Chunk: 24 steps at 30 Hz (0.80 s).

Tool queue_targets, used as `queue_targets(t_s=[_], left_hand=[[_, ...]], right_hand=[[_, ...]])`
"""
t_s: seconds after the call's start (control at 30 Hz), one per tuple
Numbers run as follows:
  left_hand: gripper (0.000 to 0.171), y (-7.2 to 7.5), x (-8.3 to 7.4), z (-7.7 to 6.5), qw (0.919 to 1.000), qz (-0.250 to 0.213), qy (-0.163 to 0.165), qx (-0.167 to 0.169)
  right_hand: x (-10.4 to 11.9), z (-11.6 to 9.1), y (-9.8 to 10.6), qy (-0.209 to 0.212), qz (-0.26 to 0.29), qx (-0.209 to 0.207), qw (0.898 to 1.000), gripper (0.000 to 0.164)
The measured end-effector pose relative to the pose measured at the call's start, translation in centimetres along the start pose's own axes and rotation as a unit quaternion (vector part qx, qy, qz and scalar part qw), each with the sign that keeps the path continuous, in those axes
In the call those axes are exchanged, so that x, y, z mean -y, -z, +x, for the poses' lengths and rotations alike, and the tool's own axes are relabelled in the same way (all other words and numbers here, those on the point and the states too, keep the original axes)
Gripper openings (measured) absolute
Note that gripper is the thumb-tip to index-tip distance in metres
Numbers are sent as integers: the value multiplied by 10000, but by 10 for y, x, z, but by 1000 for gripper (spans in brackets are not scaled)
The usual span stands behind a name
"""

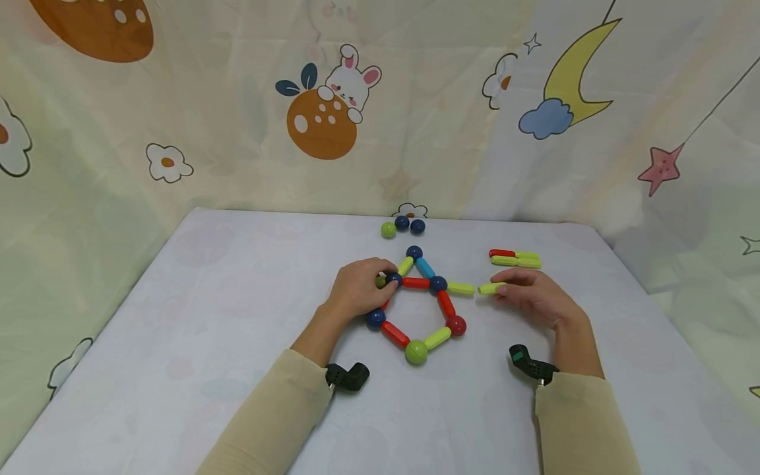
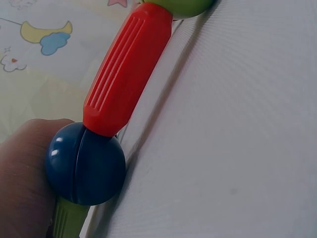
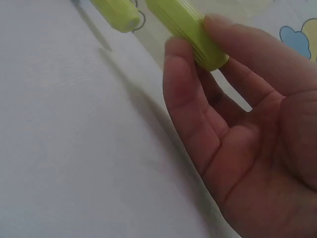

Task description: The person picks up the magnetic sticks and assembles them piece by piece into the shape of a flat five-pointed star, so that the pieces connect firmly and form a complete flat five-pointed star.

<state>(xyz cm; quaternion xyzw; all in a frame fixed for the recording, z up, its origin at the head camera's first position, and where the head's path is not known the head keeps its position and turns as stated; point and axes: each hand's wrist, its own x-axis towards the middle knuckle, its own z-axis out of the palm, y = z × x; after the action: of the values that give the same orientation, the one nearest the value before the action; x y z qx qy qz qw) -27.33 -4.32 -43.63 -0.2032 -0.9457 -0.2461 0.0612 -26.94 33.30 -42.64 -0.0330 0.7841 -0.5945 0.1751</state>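
Note:
A frame of magnetic rods and balls lies on the table, with a triangle above a five-sided ring. Its red rod [image 1: 416, 283] runs between two blue balls. My left hand [image 1: 356, 287] holds the frame's left corner, its fingers at a blue ball [image 1: 394, 281]; part of that corner is hidden. A large blue ball [image 2: 86, 163] sits beside that hand in the left wrist view. My right hand [image 1: 534, 297] pinches a yellow-green magnetic rod [image 1: 490, 289] between thumb and fingers. A small gap separates it from the yellow-green rod [image 1: 460, 289] sticking out from the frame's right side.
Behind the frame lie a loose green ball [image 1: 388, 229] and two dark blue balls [image 1: 418, 227]. Spare rods [image 1: 516, 262], yellow-green and red, lie beyond my right hand. A patterned cloth [image 1: 237, 132] hangs behind the table.

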Motion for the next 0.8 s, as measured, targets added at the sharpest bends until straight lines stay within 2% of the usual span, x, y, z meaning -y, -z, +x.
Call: queue_targets(t_s=[0.13,0.43,0.6,0.8], left_hand=[[30,1,-1,0,10000,-18,23,10],[30,1,-1,0,10000,-27,39,11],[30,0,-1,0,10000,-43,45,8],[30,0,-1,0,10000,-60,8,-12]], right_hand=[[-1,3,-4,-18,20,372,9993,22],[0,8,-11,-100,-136,1427,9896,16],[5,9,-16,-224,-227,1623,9862,18],[9,9,-21,-311,-242,1648,9855,22]])
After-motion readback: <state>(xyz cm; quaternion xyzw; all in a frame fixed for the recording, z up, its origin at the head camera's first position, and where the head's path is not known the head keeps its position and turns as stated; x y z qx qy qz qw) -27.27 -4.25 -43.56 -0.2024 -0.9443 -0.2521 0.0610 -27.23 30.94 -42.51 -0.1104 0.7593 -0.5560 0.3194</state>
